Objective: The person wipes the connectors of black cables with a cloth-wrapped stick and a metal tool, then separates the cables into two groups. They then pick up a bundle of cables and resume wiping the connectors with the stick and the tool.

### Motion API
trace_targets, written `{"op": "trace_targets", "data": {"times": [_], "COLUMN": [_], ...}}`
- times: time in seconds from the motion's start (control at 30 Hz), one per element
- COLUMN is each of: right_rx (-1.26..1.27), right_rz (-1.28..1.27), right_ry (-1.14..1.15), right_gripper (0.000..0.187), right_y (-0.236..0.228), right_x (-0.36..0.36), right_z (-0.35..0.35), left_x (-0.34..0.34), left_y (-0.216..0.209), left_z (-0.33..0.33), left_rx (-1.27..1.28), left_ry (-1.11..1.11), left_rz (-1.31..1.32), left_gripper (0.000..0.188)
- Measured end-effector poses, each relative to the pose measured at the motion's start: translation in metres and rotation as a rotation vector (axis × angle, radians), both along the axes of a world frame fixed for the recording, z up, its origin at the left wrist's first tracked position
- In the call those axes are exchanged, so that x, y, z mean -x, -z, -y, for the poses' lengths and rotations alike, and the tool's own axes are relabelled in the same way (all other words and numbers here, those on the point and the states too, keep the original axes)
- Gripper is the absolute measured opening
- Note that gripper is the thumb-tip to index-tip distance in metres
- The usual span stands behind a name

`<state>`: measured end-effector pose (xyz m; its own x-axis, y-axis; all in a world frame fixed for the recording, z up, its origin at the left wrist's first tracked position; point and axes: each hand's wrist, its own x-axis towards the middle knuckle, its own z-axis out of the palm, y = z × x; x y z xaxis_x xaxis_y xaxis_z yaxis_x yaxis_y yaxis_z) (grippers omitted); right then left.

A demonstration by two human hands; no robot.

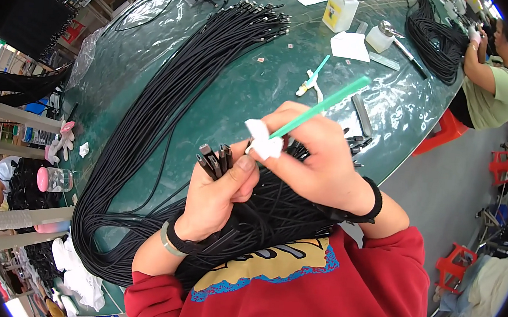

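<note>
My left hand (208, 204) is closed around several black cable connectors (210, 159), their metal ends pointing up and away. In my right hand (322, 159) is a slim green stick (326, 107), slanting up to the right. White cloth or tissue (264, 142) wraps its lower end, close to my left thumb and touching or almost touching a connector; which, I cannot tell. A thick bundle of black cables (142, 117) curves across the table on the left and back under my forearms. Its far end shows many metal plugs (267, 18).
Green sheeting covers the table (223, 100). Another stick with white wrapping (309, 85), a yellow-labelled bottle (339, 13), a smaller bottle (380, 37), white paper (349, 45) and a marker (410, 57) lie beyond my hands. A co-worker (496, 84) sits at the far right beside more cables (431, 38).
</note>
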<state>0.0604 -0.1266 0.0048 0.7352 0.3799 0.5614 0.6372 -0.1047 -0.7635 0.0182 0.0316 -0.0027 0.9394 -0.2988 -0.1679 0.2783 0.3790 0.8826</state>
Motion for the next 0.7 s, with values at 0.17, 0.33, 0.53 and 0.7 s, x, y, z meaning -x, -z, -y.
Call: {"op": "trace_targets", "data": {"times": [0.17, 0.33, 0.53, 0.7], "right_rx": [0.002, 0.015, -0.015, -0.002], "right_rz": [0.059, 0.094, 0.042, 0.013], "right_ry": [0.076, 0.126, 0.073, 0.04], "right_gripper": [0.018, 0.019, 0.02, 0.02], "right_y": [0.001, 0.001, -0.005, -0.001], "right_x": [-0.005, -0.006, -0.011, -0.011], "right_z": [-0.001, 0.001, 0.002, 0.001], "left_x": [-0.002, -0.001, -0.002, -0.003], "left_y": [0.0, 0.001, -0.001, -0.002], "left_z": [-0.002, -0.001, -0.002, -0.001], "left_rx": [0.003, 0.0, -0.009, 0.015], "left_ry": [0.048, 0.023, 0.064, 0.048], "left_rz": [-0.022, -0.032, -0.042, -0.063], "left_gripper": [0.031, 0.031, 0.031, 0.028]}}
